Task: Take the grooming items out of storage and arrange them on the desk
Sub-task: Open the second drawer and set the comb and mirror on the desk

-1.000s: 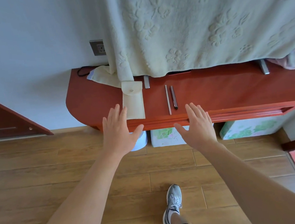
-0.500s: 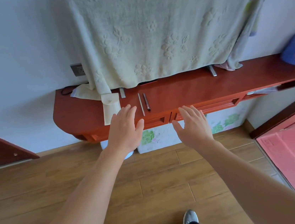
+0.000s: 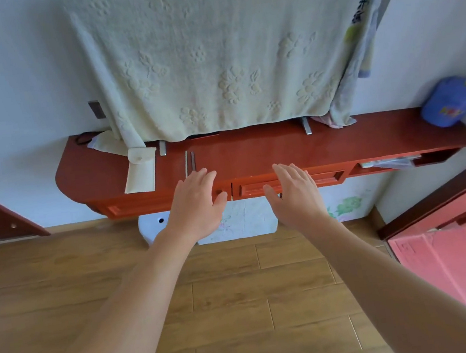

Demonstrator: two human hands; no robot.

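Hovering empty before the red desk (image 3: 310, 149), both hands show fingers spread and relaxed. Two slim tools (image 3: 190, 162) lie just beyond the fingertips of the left hand (image 3: 197, 207), long axes running toward the wall (image 3: 9, 86), with the cream pouch (image 3: 140, 173) further left. The right hand (image 3: 294, 198) is farther off.

Left hand (image 3: 197, 207), right hand (image 3: 296, 198) outstretched; fingers (image 3: 205, 176) straight, empty

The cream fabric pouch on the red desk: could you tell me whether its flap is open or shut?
Shut: the cream fabric pouch lies flat with its rounded flap folded down over the front.
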